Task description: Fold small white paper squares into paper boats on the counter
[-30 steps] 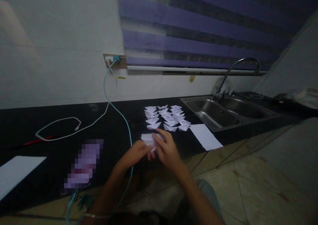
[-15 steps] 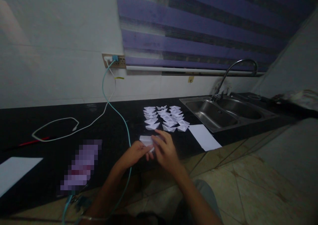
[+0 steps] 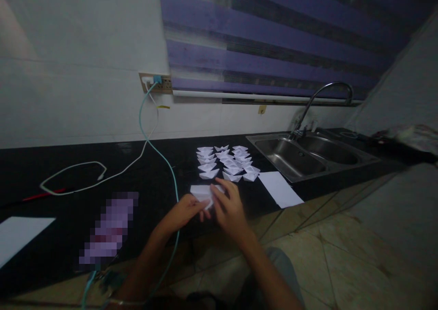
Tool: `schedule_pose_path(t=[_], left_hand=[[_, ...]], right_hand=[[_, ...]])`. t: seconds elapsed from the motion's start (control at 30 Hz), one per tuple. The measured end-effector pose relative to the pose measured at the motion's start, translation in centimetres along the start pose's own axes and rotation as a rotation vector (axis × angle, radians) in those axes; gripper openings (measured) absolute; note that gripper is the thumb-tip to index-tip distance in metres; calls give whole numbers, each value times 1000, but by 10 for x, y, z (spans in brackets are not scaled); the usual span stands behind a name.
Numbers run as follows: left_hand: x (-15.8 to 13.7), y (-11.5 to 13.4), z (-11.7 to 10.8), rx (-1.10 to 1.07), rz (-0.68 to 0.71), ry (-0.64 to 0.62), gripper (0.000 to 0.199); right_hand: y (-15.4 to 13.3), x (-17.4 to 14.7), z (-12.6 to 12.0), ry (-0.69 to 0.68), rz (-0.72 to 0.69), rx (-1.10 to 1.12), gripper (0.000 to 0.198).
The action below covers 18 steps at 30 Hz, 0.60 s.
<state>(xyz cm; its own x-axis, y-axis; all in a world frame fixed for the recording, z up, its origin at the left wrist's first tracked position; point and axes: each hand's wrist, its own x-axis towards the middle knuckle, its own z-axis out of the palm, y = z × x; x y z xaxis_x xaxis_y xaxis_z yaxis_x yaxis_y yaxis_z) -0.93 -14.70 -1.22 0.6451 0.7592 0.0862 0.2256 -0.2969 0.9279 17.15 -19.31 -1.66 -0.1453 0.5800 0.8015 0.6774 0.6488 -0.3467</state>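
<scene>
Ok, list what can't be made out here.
All in the head view:
Folded paper: partly hidden by the right hand.
Purple item: details lost to pixelation.
White sheet at far left: cut off by the left edge.
Bundle at far right: blurred, cut off by the right edge.

One head-worn camera, tipped forward and down.
It peers from behind and above the fingers (image 3: pixel 219 197), quite near, toward the white wall (image 3: pixel 85 100) over beyond them, catching the double-bowl sink (image 3: pixel 293 155) to their right.
</scene>
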Motion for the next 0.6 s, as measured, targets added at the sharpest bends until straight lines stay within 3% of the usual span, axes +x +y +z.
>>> schedule_pose_path(t=[0.17, 0.33, 0.43, 0.6], left_hand=[[0, -1, 1, -6, -21, 12, 51], [-1, -3, 1, -40, -44, 3, 51], [-1, 0, 1, -45, -51, 4, 52], [-1, 4, 1, -48, -47, 0, 55]], right_hand=[[-6, 2, -2, 37, 29, 43, 34], [-10, 11, -7, 67, 172, 203, 12], [-4, 16, -11, 24, 272, 342, 6], [15, 14, -13, -117, 532, 655, 15]])
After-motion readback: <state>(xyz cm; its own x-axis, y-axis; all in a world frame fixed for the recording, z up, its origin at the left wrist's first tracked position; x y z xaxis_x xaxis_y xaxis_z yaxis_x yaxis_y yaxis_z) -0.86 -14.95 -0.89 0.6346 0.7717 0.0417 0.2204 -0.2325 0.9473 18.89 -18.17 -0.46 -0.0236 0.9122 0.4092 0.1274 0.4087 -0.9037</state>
